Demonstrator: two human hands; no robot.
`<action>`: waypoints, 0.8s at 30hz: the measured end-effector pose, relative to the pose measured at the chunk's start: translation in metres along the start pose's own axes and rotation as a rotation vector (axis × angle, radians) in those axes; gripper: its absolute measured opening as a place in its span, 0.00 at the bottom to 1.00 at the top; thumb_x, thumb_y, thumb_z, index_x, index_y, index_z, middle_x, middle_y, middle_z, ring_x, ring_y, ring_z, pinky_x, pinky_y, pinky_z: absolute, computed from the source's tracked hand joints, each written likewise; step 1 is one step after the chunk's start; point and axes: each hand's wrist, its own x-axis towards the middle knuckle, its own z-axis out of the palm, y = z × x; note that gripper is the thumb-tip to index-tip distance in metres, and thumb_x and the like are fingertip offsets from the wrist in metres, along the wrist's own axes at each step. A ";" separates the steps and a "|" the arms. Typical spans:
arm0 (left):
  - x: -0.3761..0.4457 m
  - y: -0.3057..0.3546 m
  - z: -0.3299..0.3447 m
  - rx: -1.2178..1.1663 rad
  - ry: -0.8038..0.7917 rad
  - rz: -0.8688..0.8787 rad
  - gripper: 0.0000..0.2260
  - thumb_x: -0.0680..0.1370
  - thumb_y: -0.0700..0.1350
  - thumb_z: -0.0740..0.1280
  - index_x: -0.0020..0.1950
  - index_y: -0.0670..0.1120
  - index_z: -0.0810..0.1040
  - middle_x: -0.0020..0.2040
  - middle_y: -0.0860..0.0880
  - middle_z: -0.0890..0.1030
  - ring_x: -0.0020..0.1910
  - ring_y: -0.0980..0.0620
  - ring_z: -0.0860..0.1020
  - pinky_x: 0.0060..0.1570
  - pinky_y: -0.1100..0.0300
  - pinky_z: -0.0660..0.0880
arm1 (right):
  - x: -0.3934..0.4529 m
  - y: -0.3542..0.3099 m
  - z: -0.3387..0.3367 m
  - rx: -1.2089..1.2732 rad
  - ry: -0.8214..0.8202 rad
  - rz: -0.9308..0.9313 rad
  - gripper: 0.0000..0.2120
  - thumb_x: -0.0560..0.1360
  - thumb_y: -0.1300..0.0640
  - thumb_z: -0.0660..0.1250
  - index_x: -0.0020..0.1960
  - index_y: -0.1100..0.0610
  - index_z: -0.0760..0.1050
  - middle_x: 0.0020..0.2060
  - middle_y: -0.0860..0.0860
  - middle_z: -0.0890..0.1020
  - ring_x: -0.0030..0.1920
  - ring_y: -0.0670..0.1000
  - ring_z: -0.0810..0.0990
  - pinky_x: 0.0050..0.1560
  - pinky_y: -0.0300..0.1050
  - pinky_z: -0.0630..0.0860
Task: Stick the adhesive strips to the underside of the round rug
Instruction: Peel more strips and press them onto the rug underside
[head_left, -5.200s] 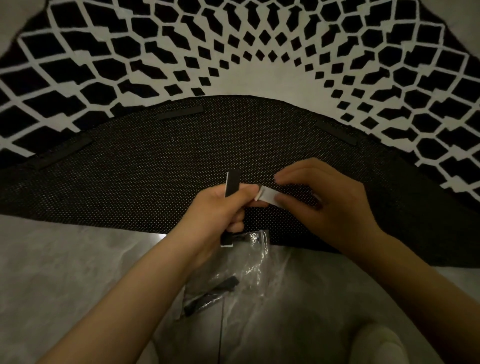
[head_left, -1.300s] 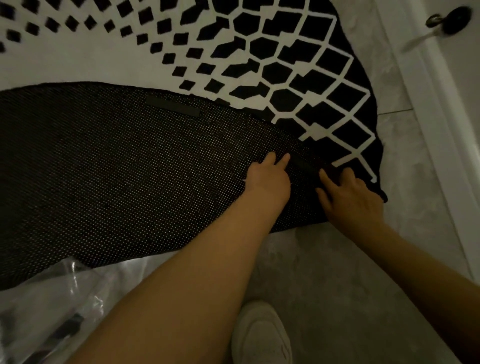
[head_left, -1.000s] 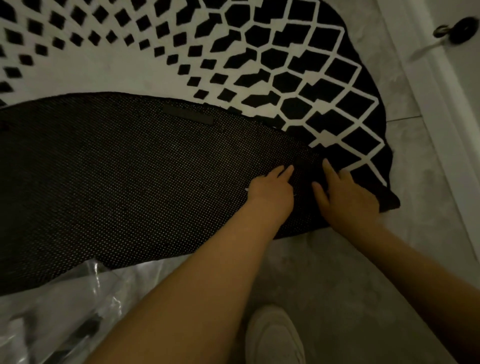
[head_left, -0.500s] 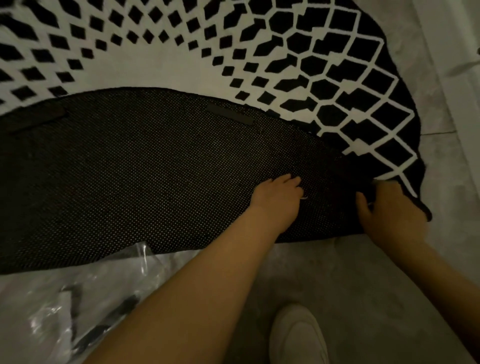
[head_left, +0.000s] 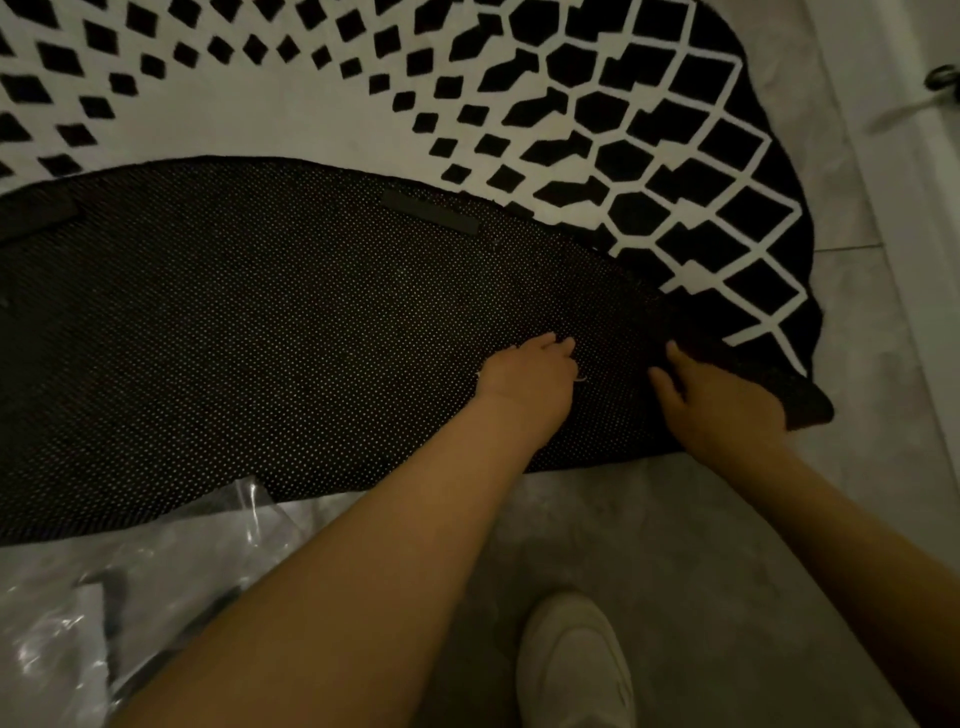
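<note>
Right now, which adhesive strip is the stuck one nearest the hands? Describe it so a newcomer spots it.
Find the round rug, its near half folded back to show the dotted black underside. Along the far curved edge of that flap, beyond the left hand, lies a flat dark strip. Unlike the dotted backing it is plain matte, and it sits right of the other strip.

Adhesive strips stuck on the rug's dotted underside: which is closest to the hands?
The black adhesive strip near the fold's top edge, above the left hand. The other visible strip sits at the frame's far left edge.
</note>
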 end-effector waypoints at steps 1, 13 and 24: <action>0.000 0.000 0.001 -0.002 -0.005 0.002 0.22 0.82 0.41 0.53 0.77 0.44 0.53 0.79 0.48 0.46 0.77 0.51 0.46 0.75 0.53 0.51 | 0.000 0.003 0.003 -0.055 -0.034 0.027 0.25 0.80 0.43 0.50 0.75 0.50 0.58 0.48 0.54 0.81 0.43 0.54 0.79 0.38 0.45 0.75; -0.046 -0.031 -0.036 -0.153 0.430 -0.237 0.14 0.82 0.43 0.54 0.68 0.49 0.67 0.60 0.49 0.70 0.55 0.49 0.75 0.44 0.56 0.72 | 0.013 -0.023 -0.015 0.092 0.127 0.058 0.26 0.77 0.41 0.57 0.65 0.60 0.67 0.48 0.55 0.78 0.39 0.54 0.76 0.33 0.44 0.68; -0.117 -0.138 -0.029 -0.045 0.453 -0.572 0.13 0.82 0.45 0.53 0.62 0.42 0.70 0.54 0.41 0.71 0.43 0.41 0.75 0.35 0.51 0.68 | -0.001 0.028 -0.006 0.041 0.068 0.211 0.18 0.78 0.49 0.57 0.52 0.63 0.75 0.34 0.54 0.76 0.31 0.53 0.74 0.35 0.46 0.76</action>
